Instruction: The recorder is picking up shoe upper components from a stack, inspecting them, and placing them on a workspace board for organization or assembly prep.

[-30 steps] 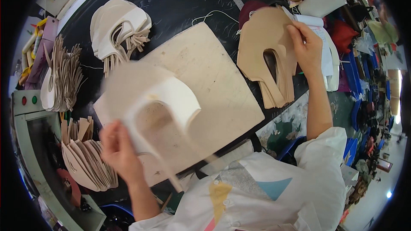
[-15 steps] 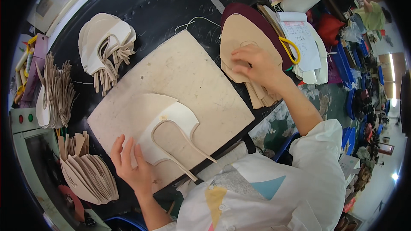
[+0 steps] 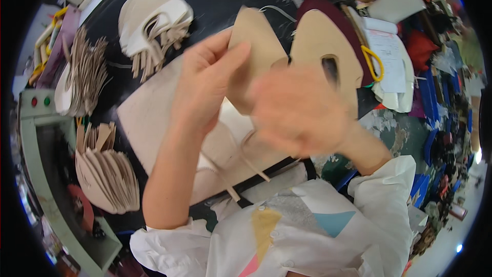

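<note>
Raised over the work board, a flat tan shoe upper piece [image 3: 259,38] is pinched between the thumb and fingers of my left hand [image 3: 207,79]. My right hand [image 3: 302,110] is a blur at the piece's right side; its fingers are smeared, and I cannot tell whether it grips the piece. Beneath both hands lies a white and beige shoe upper piece [image 3: 238,125] with two long strips, partly hidden by them. A pale square board [image 3: 154,107] supports it. Just right of my hands is a stack of tan pieces [image 3: 312,36] with an oval opening.
A fanned bundle of white and beige pieces [image 3: 154,18] lies at the back left. More bundles [image 3: 84,79] and a stack of beige pieces [image 3: 107,179] line the left side. Yellow-handled scissors [image 3: 373,64] and a paper pad [image 3: 384,46] sit at the right.
A tan piece has been lifted from the right-hand stack to above the board. My left hand has moved up and grips it; my right hand has come left. The whole view has shifted.
</note>
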A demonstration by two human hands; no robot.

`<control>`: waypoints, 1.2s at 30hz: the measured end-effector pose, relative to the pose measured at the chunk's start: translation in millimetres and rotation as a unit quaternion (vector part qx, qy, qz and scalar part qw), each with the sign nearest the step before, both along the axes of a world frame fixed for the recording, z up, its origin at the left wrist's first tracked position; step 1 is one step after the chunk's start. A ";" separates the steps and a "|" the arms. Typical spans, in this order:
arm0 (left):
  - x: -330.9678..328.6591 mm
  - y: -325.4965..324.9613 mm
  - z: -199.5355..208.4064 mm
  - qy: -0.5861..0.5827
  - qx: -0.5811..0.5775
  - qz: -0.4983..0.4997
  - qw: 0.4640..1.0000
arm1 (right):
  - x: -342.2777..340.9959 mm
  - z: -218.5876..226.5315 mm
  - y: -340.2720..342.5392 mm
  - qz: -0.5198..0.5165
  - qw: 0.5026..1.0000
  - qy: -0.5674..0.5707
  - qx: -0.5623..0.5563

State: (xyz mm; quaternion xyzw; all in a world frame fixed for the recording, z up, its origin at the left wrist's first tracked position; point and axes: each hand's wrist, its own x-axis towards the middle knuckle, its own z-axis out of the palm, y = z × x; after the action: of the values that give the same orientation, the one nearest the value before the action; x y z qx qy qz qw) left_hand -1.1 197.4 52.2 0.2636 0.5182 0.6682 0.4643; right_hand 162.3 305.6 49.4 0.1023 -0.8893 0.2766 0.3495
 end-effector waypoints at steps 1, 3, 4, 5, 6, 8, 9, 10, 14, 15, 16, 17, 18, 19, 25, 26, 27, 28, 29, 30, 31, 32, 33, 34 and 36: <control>-2.2 -12.8 14.3 0.097 -0.017 0.030 0.995 | -6.3 2.1 11.4 -0.052 0.998 0.037 -0.029; -6.6 -30.8 38.9 0.299 0.015 0.036 0.954 | -24.4 16.9 44.8 -0.142 0.981 0.123 -0.047; -11.4 -37.1 47.0 0.398 0.029 0.006 0.917 | -33.6 20.6 59.2 -0.145 0.979 0.128 -0.064; -11.5 -49.4 63.2 0.479 0.038 -0.006 0.877 | -45.2 27.0 60.7 -0.088 0.985 0.098 -0.112; -14.4 -57.4 73.6 0.550 0.051 -0.013 0.833 | -53.2 29.8 59.0 -0.003 0.984 0.032 -0.177; -12.8 -73.2 84.7 0.604 0.069 0.008 0.794 | -62.5 35.4 57.3 0.113 0.964 -0.068 -0.230; -10.5 -82.4 86.9 0.608 0.074 0.029 0.790 | -64.2 39.3 57.8 0.160 0.959 -0.102 -0.212; -8.6 -93.4 85.0 0.566 0.068 0.068 0.819 | -59.7 45.5 49.3 0.160 0.955 -0.109 -0.225; 15.5 -148.5 80.3 0.404 -0.041 0.263 0.875 | -54.3 62.5 -20.0 0.166 0.918 -0.114 -0.341; 19.8 -154.9 78.8 0.353 -0.059 0.295 0.886 | -47.9 64.2 -34.1 0.151 0.899 -0.136 -0.388; 22.6 -159.0 76.3 0.296 -0.072 0.306 0.902 | -48.4 62.0 -39.0 0.120 0.886 -0.179 -0.410; 24.3 -159.9 71.2 0.238 -0.085 0.315 0.915 | -49.1 57.2 -43.6 0.091 0.869 -0.224 -0.432; 28.9 -139.4 61.1 0.130 -0.117 0.353 0.919 | -48.1 53.4 -46.8 0.049 0.850 -0.267 -0.451; 19.0 -144.9 39.9 0.066 -0.139 0.277 0.949 | -52.4 40.7 -45.8 0.007 0.809 -0.326 -0.488; 16.4 -147.1 -74.7 0.417 -0.214 0.252 0.847 | -56.4 -61.6 -50.5 -0.128 0.890 -0.377 -0.222; 16.7 -146.5 -79.9 0.436 -0.221 0.259 0.833 | -58.0 -66.9 -51.8 -0.135 0.887 -0.375 -0.235; 16.7 -146.3 -83.2 0.442 -0.223 0.268 0.826 | -59.4 -71.6 -52.8 -0.144 0.883 -0.372 -0.246; 16.9 -146.2 -85.4 0.449 -0.224 0.276 0.820 | -60.6 -75.6 -53.7 -0.153 0.879 -0.370 -0.258; 16.4 -145.3 -87.1 0.457 -0.222 0.284 0.813 | -61.9 -78.0 -53.5 -0.153 0.879 -0.366 -0.263; 16.4 -145.0 -89.0 0.453 -0.224 0.289 0.813 | -63.0 -80.0 -53.4 -0.154 0.880 -0.362 -0.268; 16.9 -145.1 -90.7 0.450 -0.225 0.294 0.813 | -63.7 -81.8 -52.9 -0.155 0.880 -0.358 -0.272; 17.1 -145.3 -91.0 0.448 -0.227 0.301 0.811 | -64.9 -82.5 -52.4 -0.154 0.882 -0.360 -0.263; 17.2 -144.8 -91.3 0.446 -0.231 0.301 0.811 | -66.0 -82.8 -51.6 -0.153 0.884 -0.361 -0.253; 17.5 -144.1 -91.3 0.445 -0.234 0.301 0.810 | -66.8 -82.9 -50.9 -0.153 0.886 -0.363 -0.244; 17.2 -143.5 -90.7 0.446 -0.242 0.299 0.808 | -69.9 -80.3 -49.3 -0.153 0.877 -0.382 -0.249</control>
State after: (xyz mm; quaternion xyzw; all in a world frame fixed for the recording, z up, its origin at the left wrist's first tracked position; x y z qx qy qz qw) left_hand 16.1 53.9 -38.4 0.2436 0.8664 0.4357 0.0077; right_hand 92.4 256.3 -30.9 -0.2396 -0.8597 0.4498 0.0346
